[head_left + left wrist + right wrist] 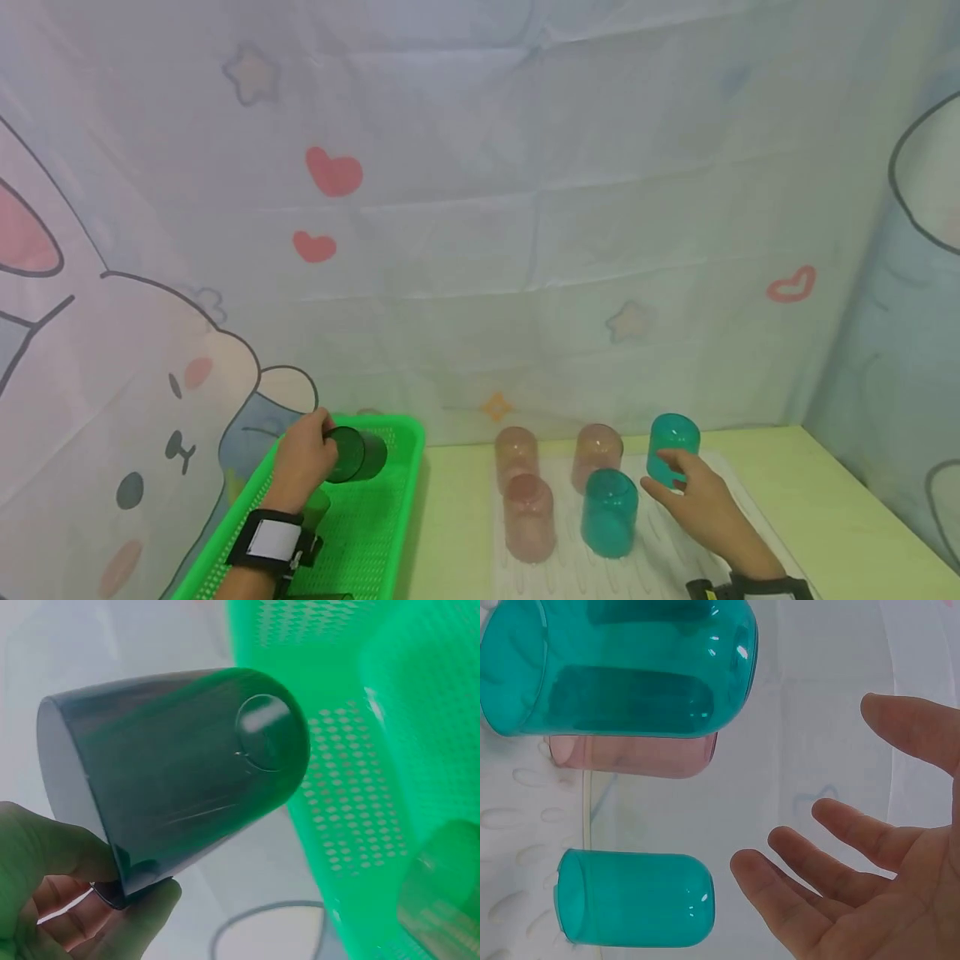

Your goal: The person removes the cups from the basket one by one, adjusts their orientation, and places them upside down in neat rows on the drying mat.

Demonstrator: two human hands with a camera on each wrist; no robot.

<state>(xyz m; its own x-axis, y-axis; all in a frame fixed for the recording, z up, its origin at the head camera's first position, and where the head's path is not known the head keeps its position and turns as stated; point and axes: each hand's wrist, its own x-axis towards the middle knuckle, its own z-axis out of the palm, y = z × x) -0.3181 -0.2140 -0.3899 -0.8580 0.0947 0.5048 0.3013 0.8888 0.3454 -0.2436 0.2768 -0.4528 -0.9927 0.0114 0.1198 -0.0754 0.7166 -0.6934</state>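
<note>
Smooth translucent dark green cup (180, 772)

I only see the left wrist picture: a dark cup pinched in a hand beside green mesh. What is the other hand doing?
Observer: The right hand is open, fingers spread, beside a teal cup at the back of a white mat; whether it touches is unclear.
Operator: Any other cups there?
Observer: Yes: a second teal cup and three pink cups, all upside down on that mat.
Operator: And the green mesh?
Observer: It is a green basket on the table's left; the left hand holds the dark cup on its side over it.
</note>
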